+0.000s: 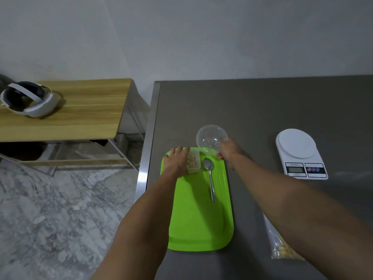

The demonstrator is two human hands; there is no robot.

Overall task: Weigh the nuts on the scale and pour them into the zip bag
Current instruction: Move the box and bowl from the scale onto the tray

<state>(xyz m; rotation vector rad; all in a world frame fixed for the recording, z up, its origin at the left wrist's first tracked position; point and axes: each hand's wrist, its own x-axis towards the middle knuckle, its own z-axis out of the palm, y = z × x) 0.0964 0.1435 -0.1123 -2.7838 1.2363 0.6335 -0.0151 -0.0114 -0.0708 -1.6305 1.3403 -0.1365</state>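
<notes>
My right hand (229, 149) grips the clear bowl (211, 140); left hand (177, 161) holds the nut container (193, 161). I'd centre the bowl on the scale (299, 151) first.

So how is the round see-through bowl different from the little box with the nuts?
The clear bowl is round; the nut box is squarish. The bowl is lifted and tilted by the right hand; the box sits on the green tray under the left hand. Both are clear plastic.
</notes>
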